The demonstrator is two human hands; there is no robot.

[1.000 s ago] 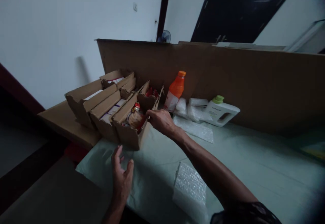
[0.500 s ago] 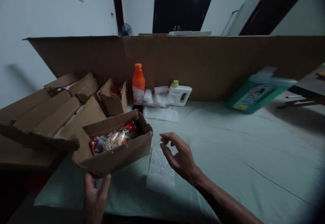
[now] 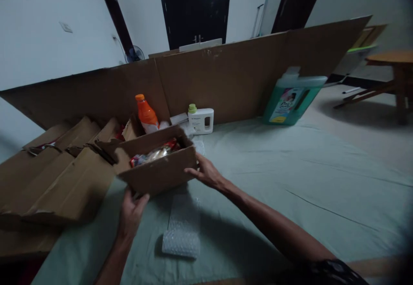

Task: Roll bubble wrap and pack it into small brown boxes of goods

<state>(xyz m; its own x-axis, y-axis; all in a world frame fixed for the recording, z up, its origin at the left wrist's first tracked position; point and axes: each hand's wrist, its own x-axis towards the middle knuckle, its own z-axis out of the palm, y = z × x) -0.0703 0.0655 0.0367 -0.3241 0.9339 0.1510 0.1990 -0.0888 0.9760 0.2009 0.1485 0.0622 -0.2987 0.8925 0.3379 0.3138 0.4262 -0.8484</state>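
An open-topped cardboard box is held off the cloth between both hands, with shiny plastic packets inside. My left hand grips its lower near-left edge, the thumb in front and the other fingers partly hidden underneath. At the box's right end, my right hand is closed on the corner, thumb against the near side. Below the box, a strip of bubble wrap lies on the cloth, its near end rolled up.
More cardboard boxes crowd the left side. Behind the held box stand an orange bottle and a white jug with a green cap. A large teal jug is at the right, before a cardboard wall.
My right hand has moved from beside the box onto its right end and closed there. The box has shifted away from me, toward the back bottles. The camera view has turned right.
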